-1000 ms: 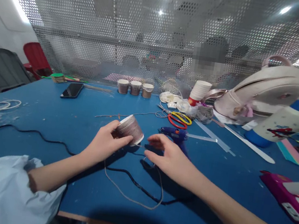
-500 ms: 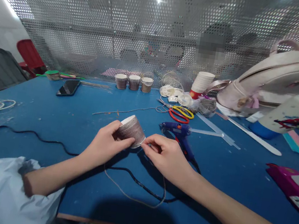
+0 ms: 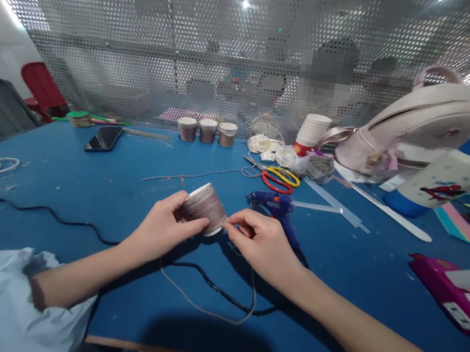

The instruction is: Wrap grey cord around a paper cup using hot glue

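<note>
A paper cup [image 3: 206, 210] wrapped in grey-brown yarn lies tilted in my left hand [image 3: 170, 222], whose fingers and thumb close around its side. The cup's white rim faces down and right. Against that rim, my right hand [image 3: 255, 235] has thumb and forefinger pinched together on the yarn; the exact pinch point is tiny and partly covered. A loose loop of the yarn [image 3: 201, 310] hangs below both hands over the table. Just beyond my right hand lies a blue glue gun [image 3: 273, 202] with a clear glue stick in its back.
Three wrapped cups [image 3: 207, 130] stand along the perforated screen. Scissors [image 3: 279, 178], stacked paper cups [image 3: 313, 130] and grey yarn [image 3: 320, 168] are behind the glue gun. A bottle [image 3: 446, 178] and bag [image 3: 424, 122] occupy the right. A black cable [image 3: 218, 286] crosses beneath my hands.
The view has shifted slightly, so most things appear a little further left. Both hands keep their hold at the cup, with barely any movement between them.
</note>
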`<control>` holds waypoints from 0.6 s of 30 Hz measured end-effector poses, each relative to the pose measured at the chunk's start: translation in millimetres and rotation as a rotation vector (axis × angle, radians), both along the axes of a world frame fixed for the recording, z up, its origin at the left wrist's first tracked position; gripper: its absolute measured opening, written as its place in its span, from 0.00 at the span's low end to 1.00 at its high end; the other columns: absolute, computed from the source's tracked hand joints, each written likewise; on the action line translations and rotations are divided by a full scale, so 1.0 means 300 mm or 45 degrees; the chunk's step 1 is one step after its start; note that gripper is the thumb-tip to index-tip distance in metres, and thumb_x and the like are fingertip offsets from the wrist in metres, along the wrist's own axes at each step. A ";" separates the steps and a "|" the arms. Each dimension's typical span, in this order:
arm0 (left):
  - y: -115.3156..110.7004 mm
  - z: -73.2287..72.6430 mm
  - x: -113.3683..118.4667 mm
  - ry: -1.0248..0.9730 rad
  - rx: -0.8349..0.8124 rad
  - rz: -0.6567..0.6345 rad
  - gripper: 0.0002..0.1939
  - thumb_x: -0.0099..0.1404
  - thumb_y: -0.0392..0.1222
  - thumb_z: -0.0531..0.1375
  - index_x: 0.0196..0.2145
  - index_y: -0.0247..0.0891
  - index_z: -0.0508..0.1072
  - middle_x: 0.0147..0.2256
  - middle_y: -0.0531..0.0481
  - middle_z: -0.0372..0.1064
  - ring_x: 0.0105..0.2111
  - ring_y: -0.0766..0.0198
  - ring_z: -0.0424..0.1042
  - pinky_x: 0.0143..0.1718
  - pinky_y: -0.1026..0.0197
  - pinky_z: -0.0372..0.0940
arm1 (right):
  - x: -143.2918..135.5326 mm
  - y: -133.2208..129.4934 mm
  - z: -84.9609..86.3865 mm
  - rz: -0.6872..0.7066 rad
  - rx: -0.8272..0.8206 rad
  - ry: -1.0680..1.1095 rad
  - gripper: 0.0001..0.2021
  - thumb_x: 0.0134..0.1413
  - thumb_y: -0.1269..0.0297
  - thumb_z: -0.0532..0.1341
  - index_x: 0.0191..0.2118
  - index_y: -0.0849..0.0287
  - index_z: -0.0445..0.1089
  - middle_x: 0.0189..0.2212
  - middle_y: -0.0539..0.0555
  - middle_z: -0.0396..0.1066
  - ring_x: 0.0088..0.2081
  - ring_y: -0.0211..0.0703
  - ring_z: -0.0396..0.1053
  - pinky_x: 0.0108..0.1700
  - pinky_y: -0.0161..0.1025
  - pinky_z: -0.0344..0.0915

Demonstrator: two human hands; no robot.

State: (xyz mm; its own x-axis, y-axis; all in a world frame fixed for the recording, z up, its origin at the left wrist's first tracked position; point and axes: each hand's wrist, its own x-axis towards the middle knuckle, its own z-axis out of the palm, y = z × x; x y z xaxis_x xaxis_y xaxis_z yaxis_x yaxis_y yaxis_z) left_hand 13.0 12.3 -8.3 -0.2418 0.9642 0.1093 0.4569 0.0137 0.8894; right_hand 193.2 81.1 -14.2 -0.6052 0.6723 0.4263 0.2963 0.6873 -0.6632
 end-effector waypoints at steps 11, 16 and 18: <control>-0.002 0.011 0.000 0.030 0.006 -0.006 0.11 0.52 0.46 0.62 0.27 0.38 0.64 0.20 0.59 0.59 0.22 0.67 0.62 0.24 0.64 0.55 | 0.008 0.010 0.001 -0.034 -0.025 -0.039 0.05 0.53 0.68 0.60 0.29 0.60 0.72 0.18 0.45 0.60 0.20 0.32 0.55 0.26 0.33 0.53; -0.003 0.013 0.000 0.011 0.034 -0.018 0.10 0.52 0.44 0.62 0.26 0.38 0.64 0.20 0.59 0.58 0.22 0.68 0.62 0.24 0.64 0.56 | 0.010 0.010 0.007 -0.047 -0.053 -0.044 0.05 0.53 0.69 0.60 0.28 0.60 0.72 0.18 0.45 0.60 0.20 0.32 0.54 0.26 0.33 0.54; -0.004 0.009 -0.004 0.018 0.032 -0.032 0.10 0.52 0.44 0.62 0.27 0.37 0.64 0.21 0.59 0.59 0.22 0.68 0.62 0.24 0.64 0.56 | 0.010 0.010 0.010 -0.047 -0.057 -0.034 0.05 0.52 0.69 0.60 0.28 0.60 0.72 0.17 0.45 0.59 0.20 0.32 0.54 0.26 0.33 0.54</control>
